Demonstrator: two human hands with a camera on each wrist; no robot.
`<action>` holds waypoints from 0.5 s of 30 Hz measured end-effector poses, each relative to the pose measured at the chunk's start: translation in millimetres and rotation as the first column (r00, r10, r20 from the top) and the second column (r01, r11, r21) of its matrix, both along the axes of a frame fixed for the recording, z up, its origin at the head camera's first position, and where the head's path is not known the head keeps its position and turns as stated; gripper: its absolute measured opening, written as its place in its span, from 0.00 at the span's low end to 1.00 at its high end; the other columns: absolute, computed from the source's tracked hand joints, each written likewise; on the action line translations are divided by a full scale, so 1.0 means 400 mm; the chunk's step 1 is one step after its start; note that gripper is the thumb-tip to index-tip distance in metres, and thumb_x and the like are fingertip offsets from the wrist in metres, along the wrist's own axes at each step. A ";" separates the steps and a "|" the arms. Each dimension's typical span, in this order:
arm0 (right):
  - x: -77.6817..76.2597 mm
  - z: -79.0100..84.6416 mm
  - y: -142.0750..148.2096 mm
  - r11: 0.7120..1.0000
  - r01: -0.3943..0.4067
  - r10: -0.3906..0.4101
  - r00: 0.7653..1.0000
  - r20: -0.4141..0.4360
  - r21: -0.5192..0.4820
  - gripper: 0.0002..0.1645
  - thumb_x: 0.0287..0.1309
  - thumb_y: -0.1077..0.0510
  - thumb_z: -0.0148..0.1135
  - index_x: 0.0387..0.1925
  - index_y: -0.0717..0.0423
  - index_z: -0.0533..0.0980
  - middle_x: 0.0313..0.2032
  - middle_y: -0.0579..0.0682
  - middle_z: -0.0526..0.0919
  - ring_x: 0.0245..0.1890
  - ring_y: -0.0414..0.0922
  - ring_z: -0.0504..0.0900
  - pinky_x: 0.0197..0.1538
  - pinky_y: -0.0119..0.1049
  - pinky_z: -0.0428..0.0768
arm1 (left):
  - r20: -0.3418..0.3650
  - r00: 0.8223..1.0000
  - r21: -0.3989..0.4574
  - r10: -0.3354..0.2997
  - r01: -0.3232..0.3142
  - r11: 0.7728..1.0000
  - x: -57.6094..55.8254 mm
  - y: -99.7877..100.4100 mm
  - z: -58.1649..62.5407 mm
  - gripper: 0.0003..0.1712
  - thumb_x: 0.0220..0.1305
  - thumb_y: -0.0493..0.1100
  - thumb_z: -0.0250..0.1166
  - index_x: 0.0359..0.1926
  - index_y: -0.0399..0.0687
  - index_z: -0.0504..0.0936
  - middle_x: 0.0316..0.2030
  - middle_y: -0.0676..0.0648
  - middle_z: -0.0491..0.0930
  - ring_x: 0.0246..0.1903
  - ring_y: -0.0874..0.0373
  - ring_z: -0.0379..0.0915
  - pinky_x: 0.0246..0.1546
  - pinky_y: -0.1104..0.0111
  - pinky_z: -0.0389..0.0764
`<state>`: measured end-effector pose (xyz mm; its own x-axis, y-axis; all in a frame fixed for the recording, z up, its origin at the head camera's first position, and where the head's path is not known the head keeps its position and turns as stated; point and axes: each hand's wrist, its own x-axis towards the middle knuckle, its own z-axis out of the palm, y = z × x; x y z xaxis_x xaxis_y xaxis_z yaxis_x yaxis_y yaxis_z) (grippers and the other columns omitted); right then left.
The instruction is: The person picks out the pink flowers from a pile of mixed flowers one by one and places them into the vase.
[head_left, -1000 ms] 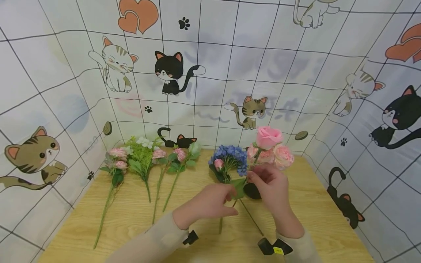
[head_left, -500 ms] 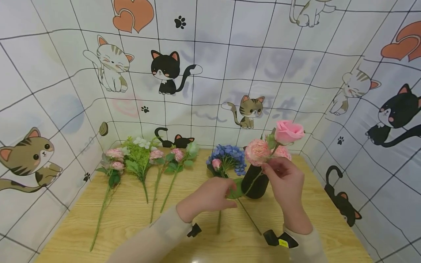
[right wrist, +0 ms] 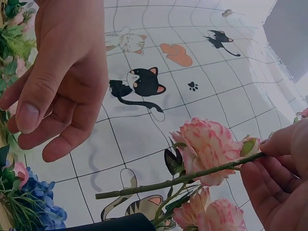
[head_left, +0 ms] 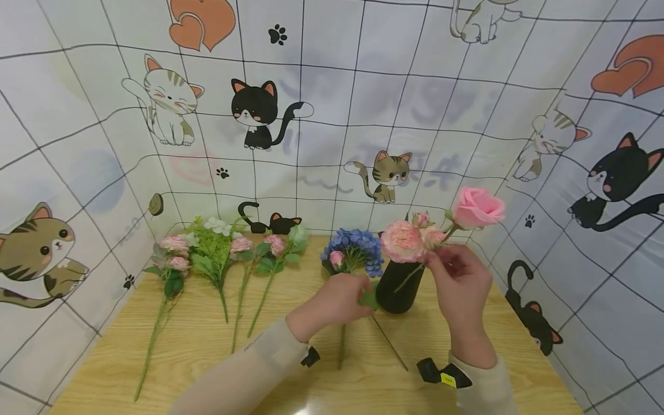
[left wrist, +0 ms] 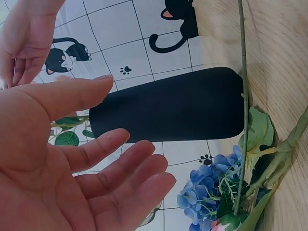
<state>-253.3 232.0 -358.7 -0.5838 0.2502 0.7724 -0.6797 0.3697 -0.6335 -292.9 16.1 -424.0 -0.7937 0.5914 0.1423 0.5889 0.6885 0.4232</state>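
Note:
My right hand (head_left: 461, 288) pinches the green stem (right wrist: 187, 179) of a pink rose (head_left: 478, 207) between thumb and fingers. The rose leans up to the right, its cut stem end pointing left, in front of the black vase (head_left: 399, 286). Pink-edged peonies (head_left: 406, 241) stand in the vase mouth. My left hand (left wrist: 91, 149) is beside the vase on its left, fingers loosely spread and holding nothing. In the head view it lies over the stems of a blue hydrangea (head_left: 353, 248) and a small pink bud (head_left: 337, 258), close to a green leaf (head_left: 369, 297).
On the left of the wooden table (head_left: 207, 369) lie several stems: a long pink spray (head_left: 173, 248), a green bunch with white blossoms (head_left: 212, 248) and pink flowers (head_left: 276, 245). A thin bare stem (head_left: 390, 343) lies in front of the vase. A cat-print cloth (head_left: 327, 138) encloses the table.
My right hand has moved right with the pink rose, which now tilts further right. More of the vase and its peonies shows. My left hand stays near the vase's left side.

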 end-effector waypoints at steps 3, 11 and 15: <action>0.000 0.003 0.006 0.999 0.045 -0.045 0.999 -0.030 -0.006 0.04 0.50 0.73 0.68 0.28 0.72 0.79 0.26 0.50 0.83 0.25 0.36 0.83 0.33 0.25 0.82 | 0.013 1.000 0.025 0.005 -0.005 1.000 -0.009 0.004 0.000 0.24 0.54 0.58 0.71 0.48 0.53 0.80 0.28 0.60 0.77 0.27 0.65 0.72 0.30 0.69 0.75; 0.038 0.055 -0.015 0.995 0.095 -0.095 0.989 -0.110 -0.003 0.04 0.50 0.77 0.65 0.29 0.77 0.77 0.26 0.54 0.82 0.23 0.35 0.81 0.33 0.22 0.80 | -0.030 0.997 0.053 0.072 -0.070 0.996 -0.033 0.022 0.000 0.25 0.55 0.57 0.71 0.50 0.51 0.79 0.35 0.53 0.82 0.33 0.61 0.76 0.32 0.67 0.77; 0.019 0.037 0.003 0.995 0.101 -0.103 0.989 -0.109 -0.025 0.05 0.50 0.77 0.66 0.31 0.76 0.79 0.26 0.53 0.82 0.23 0.35 0.80 0.32 0.22 0.80 | -0.053 0.993 0.038 0.107 -0.105 0.994 -0.042 0.037 0.001 0.25 0.55 0.58 0.70 0.50 0.52 0.79 0.38 0.52 0.83 0.36 0.60 0.78 0.34 0.66 0.79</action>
